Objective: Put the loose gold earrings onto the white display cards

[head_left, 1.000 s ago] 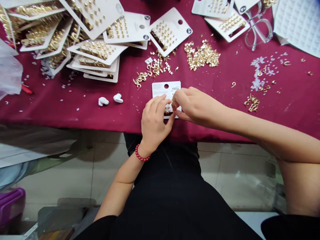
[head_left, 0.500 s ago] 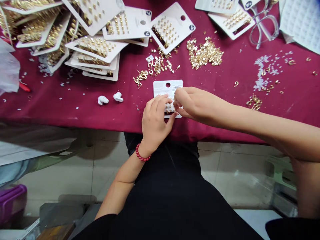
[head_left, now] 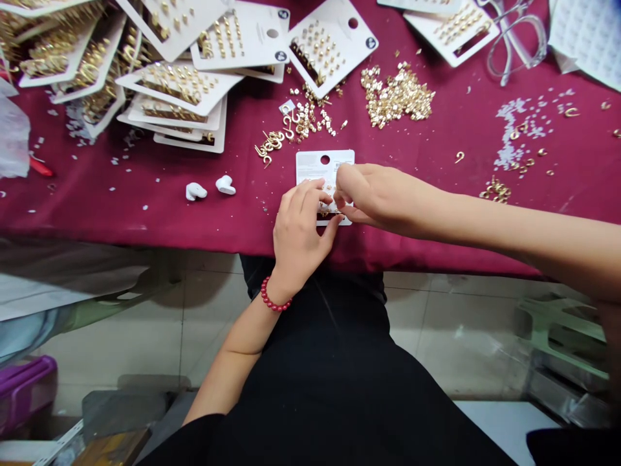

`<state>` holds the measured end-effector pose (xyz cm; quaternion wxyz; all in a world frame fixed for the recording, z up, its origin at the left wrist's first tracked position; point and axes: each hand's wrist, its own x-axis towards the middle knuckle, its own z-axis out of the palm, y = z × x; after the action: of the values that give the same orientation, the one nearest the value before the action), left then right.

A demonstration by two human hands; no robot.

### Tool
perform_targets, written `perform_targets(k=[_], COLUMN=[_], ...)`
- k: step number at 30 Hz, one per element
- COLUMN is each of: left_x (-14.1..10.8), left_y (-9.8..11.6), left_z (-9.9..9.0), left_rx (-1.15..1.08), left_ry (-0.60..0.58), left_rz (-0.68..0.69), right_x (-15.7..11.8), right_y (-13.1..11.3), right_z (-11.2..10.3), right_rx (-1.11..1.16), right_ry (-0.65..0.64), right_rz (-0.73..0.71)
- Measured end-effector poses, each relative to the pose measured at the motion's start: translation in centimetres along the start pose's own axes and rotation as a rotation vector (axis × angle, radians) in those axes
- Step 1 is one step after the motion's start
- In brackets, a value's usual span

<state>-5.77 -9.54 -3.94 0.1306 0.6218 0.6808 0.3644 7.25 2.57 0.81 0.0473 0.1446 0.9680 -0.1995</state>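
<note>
Steadied in the left hand (head_left: 297, 230), right hand (head_left: 373, 195) curled, contents unclear, the likely light, stiff earring card (head_left: 309, 166) is best edge-held.

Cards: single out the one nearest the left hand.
The card partly under the left hand and right hand, the only one near the front of the cloth.

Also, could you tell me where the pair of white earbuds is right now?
In the head view, the white earbuds lie on the dark red cloth, to the left of the left hand, below the stacked cards.
</note>
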Motion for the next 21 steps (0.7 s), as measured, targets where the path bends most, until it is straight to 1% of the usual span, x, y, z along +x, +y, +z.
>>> perform_targets(k=[4, 8, 13, 17, 21], left_x=[0.0, 0.0, 0.0, 0.0, 0.0], left_y=[0.0, 0.1, 0.0, 0.0, 0.1], left_z=[0.0, 0.0, -0.1, -0.1, -0.2], left_rx=[0.003, 0.016, -0.015, -0.023, -0.018], left_ry=[-0.003, -0.005, -0.027, -0.025, -0.018], left_rz=[-0.003, -0.01, -0.014, -0.001, -0.003], right_x=[0.2, 0.0, 0.1, 0.3, 0.6], right_y=[0.0, -0.1, 0.0, -0.1, 0.3], right_z=[0.1, -0.3, -0.4, -0.5, -0.9], right_rx=[0.005, -0.028, -0.083, -0.12, -0.125], right_ry=[-0.012, 0.002, -0.025, -0.063, -0.057], right_rz=[0.01, -0.044, -0.129, -0.137, -0.176])
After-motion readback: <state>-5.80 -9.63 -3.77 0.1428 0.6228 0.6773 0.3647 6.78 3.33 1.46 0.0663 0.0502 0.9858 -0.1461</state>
